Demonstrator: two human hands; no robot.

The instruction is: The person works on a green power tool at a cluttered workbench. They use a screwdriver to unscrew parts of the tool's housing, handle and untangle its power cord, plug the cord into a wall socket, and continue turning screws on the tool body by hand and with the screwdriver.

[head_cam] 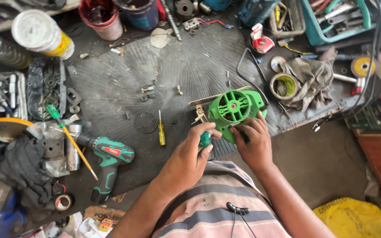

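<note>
Here: green motor housing point(236, 110) worked with a green-handled tool point(205, 139), head view only.

Housing stands on the dark ribbed mat point(111, 83), directly ahead of both hands, round vented face turned up toward the camera. Right hand point(253, 143) touches its near rim, fingers curled closed on the lower edge; it is the nearer one. Left hand point(189, 156) is closed around the tool's handle, just left of the housing. Yellow screwdriver point(161, 130) and green cordless drill point(109, 161) lie further left.
</note>
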